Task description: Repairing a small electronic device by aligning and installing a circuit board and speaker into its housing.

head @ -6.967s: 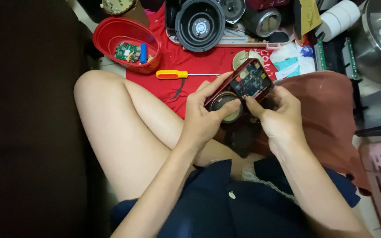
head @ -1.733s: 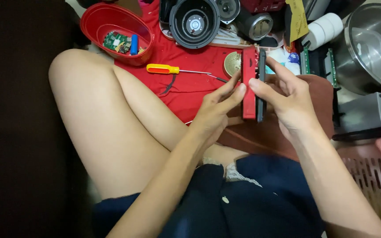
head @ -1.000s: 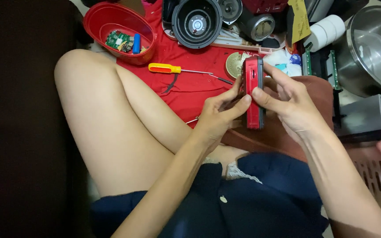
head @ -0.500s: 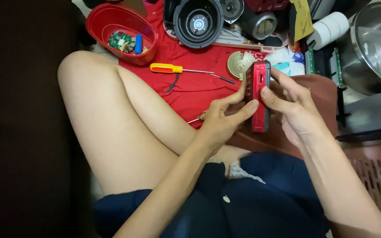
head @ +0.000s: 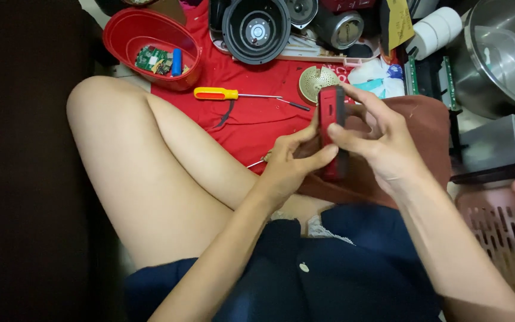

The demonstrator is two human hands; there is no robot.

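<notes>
Both my hands grip a small red and black device, held on edge over my lap. My left hand clasps its left side, thumb pressed across the lower part. From the right, my right hand wraps it, thumb on its front edge. A yellow-and-orange-handled screwdriver lies on the red cloth just beyond the hands. A round perforated metal grille lies behind the device.
A red plastic bowl at far left holds a green circuit board and a blue cylinder. A black round speaker housing, tape rolls, a steel pot and a pink basket crowd the far side and the right.
The device was held flat, showing its inner parts, seven seconds ago; it now stands on edge with its red side up. Over the last second, the hands and device shifted slightly right and nearer.
</notes>
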